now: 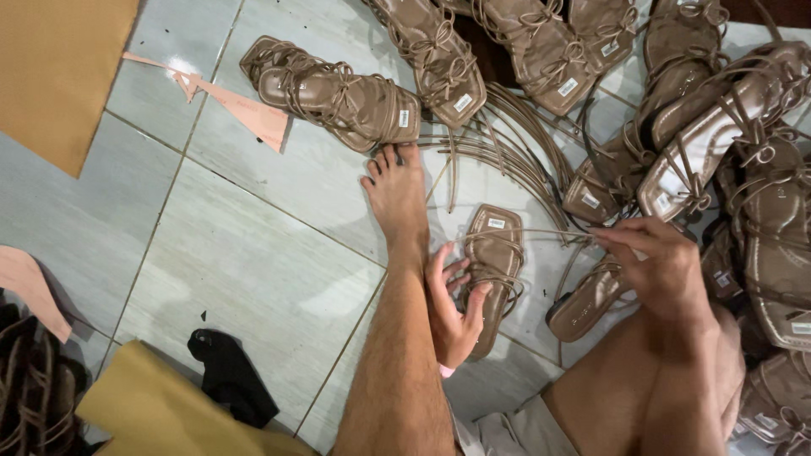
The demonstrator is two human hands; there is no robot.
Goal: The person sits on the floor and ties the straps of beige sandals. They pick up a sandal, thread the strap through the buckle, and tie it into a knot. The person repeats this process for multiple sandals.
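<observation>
The person's bare leg [397, 338] stretches out across the tiled floor [245, 245], foot flat beside a tan sandal [492, 270] lying sole-down between the two hands. The left hand [452, 308] curls around the sandal's heel end, fingers closed on its edge, while the right hand [663, 266] pinches a thin tan strap [541, 232] running to the sandal's front. More tan sandals [338, 97] and loose straps [515, 143] lie beyond, well apart from the brown card [55, 72] at the far left.

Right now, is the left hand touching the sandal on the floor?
Touching. The head view shows the left hand gripping the tan sandal by its heel end, thumb over the edge.
</observation>
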